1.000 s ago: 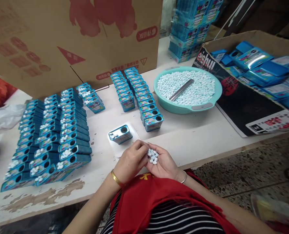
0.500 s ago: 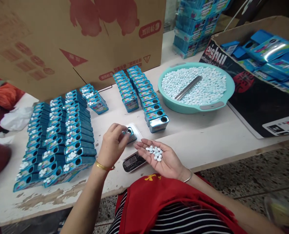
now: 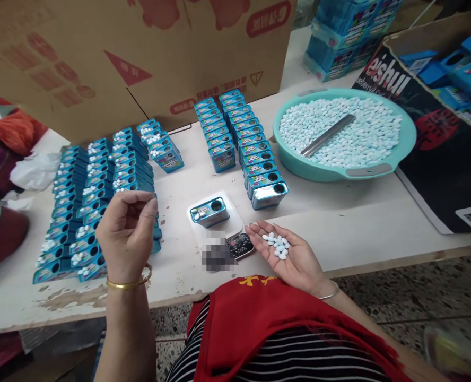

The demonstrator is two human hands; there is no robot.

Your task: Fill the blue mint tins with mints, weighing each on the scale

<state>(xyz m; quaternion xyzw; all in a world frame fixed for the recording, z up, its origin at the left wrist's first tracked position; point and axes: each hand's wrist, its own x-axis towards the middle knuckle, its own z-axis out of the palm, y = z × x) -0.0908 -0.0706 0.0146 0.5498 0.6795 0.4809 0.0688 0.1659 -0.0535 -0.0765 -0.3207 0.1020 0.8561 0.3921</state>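
My left hand point(image 3: 126, 233) is raised over the left rows of blue tins, its thumb and forefinger brought together; whether anything is between them I cannot make out. Palm up, my right hand point(image 3: 295, 260) cups several pale blue candies point(image 3: 277, 245), fingers stretched out and close together. Between the hands, a blue candy tin point(image 3: 211, 211) with a dark round opening stands on the white plate of a kitchen scale point(image 3: 231, 204). A few candies lie on that tin's top. My right fingertips are beside the scale's dark front, part of which a blurred patch covers.
Rows of blue tins with candies on top point(image 3: 96, 196) fill the left side. More tins point(image 3: 255, 143) stand in the middle. A turquoise basin point(image 3: 366, 171) of candies holds a metal scoop point(image 3: 328, 135). Behind rises a big carton point(image 3: 100, 69); a black box point(image 3: 426, 175) is at right.
My left hand has moved left, away from the tin on the scale, which now shows fully. My right hand stays beside the scale, still holding candies. The view has shifted slightly.
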